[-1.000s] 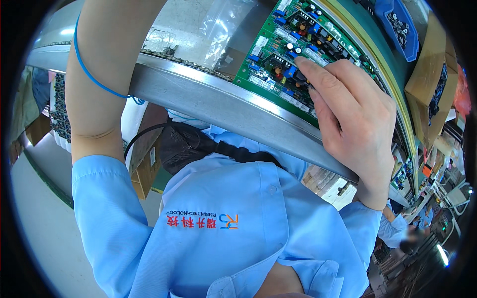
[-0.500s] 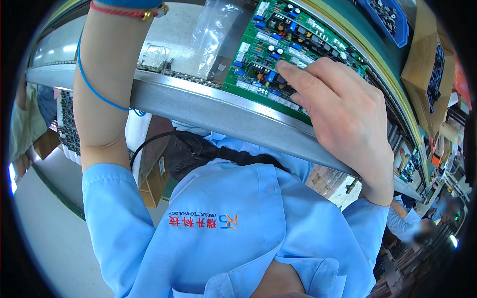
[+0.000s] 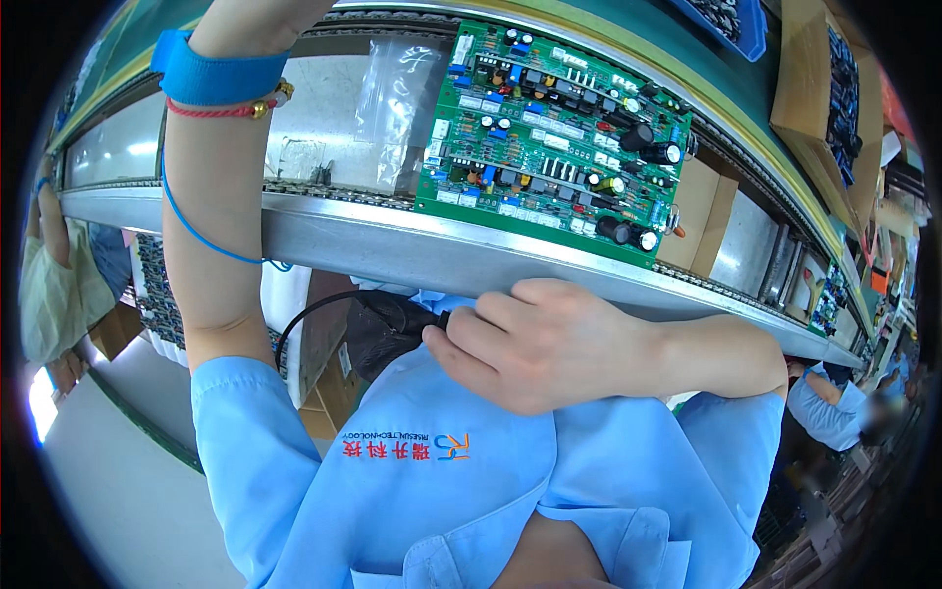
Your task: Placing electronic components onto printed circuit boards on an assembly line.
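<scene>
Currently the right hand (image 3: 549, 344) lies loosely curled against the chest of the light blue work smock (image 3: 461, 481), fingers bent — gripping nothing that can be seen, fingertips near a black cable end (image 3: 432, 319). Just above the knuckles runs the brushed metal conveyor rail (image 3: 373, 245); beyond it sits the green rectangular circuit board (image 3: 554, 128), studded with black cylindrical capacitors and white connectors, untouched. The left hand is out of view past the top edge; only its forearm shows, wearing a blue wrist strap (image 3: 211, 74) with thin blue cord. A clear plastic bag (image 3: 392, 93) lies left of the board — brown cardboard boxes (image 3: 810, 79) far right.
</scene>
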Available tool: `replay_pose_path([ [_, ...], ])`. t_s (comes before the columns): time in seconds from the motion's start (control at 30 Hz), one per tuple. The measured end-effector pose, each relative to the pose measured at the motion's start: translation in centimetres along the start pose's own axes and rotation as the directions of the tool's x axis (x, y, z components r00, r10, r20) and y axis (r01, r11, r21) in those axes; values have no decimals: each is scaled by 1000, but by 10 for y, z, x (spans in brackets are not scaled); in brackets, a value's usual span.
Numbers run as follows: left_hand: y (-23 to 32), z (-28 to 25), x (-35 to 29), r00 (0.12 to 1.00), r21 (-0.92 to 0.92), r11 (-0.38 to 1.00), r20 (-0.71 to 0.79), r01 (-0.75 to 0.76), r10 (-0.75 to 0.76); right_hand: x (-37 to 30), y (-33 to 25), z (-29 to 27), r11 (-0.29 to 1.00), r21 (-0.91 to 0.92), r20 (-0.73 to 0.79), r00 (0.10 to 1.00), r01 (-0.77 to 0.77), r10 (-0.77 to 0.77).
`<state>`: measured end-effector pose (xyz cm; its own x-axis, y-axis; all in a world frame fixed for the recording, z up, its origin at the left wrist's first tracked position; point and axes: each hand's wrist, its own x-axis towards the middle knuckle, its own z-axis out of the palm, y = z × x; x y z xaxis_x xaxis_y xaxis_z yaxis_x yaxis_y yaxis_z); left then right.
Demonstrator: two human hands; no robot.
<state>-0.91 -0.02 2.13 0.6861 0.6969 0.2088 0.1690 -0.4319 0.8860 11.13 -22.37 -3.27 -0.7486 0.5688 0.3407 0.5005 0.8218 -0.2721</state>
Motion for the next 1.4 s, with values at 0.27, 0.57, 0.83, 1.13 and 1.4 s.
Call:
replay_pose_path([
  [0.27,11,8,-2,991,319,939,-63,130,-116,-1,8,13,998,36,19,998,56,-57],
  [0.57,-23,4,-6,945,832,539,58,133,-323,-1,15,10,997,68,31,999,43,-45],
  [0.83,-21,-3,-22,922,738,671,210,67,-324,-2,15,11,996,78,37,998,47,-50],
  [1.13,-11,-1,-22,887,762,644,247,72,-390,-3,15,12,994,96,25,999,45,-48],
  [1.4,-14,4,-21,860,720,693,335,30,-384,-4,14,15,990,131,-2,999,51,-52],
])
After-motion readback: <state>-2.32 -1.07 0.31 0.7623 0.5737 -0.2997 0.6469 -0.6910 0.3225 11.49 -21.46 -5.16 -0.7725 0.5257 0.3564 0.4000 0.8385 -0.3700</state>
